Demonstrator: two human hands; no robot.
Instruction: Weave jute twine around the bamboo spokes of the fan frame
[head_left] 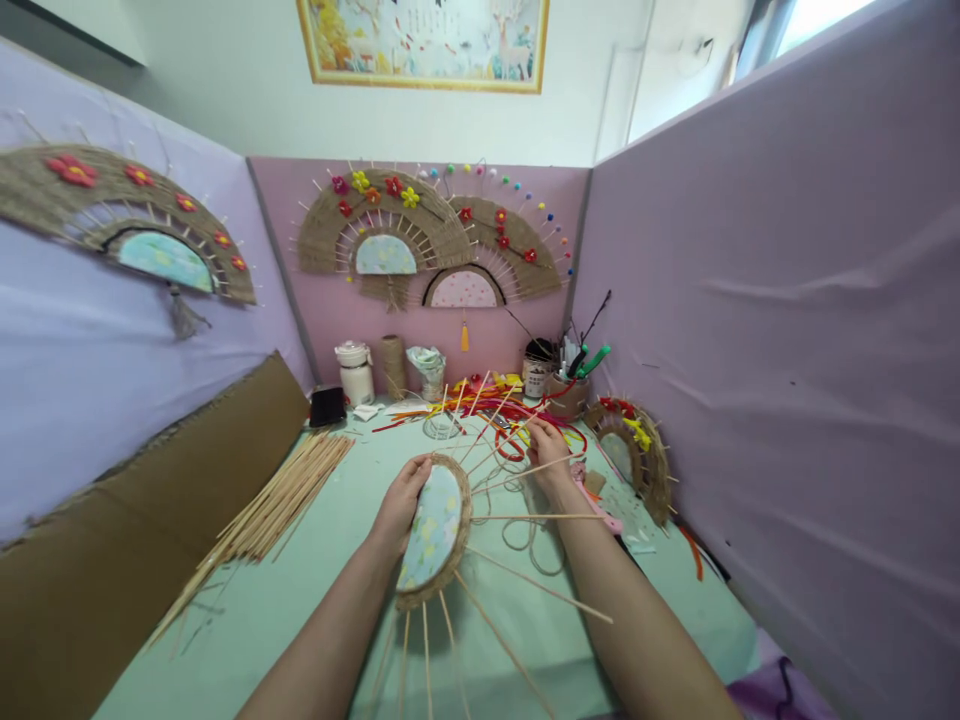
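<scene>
My left hand (pixel 409 490) grips the straight edge of a half-round fan base (pixel 431 530) covered in pale blue and yellow floral fabric. Brown twine is wound around its curved rim, and thin wooden sticks (pixel 540 517) fan out from there, mostly to the right and downward. Among the upper stick ends is my right hand (pixel 547 450), its fingers closed, apparently on thin twine; the fingertips are partly hidden. Loose loops of twine (pixel 534 545) hang or lie beside the right wrist, below the hand. The base is tilted, with its straight side facing left.
A bundle of wooden sticks (pixel 289 500) lies left, beside a cardboard sheet (pixel 150 530). Colourful pipe cleaners (pixel 450 400), a twine spool (pixel 393 367), a white jar (pixel 355 372) and a tool holder (pixel 566 395) stand behind. A small finished fan (pixel 649 460) leans right. Decorated fans (pixel 386 220) hang on the partitions.
</scene>
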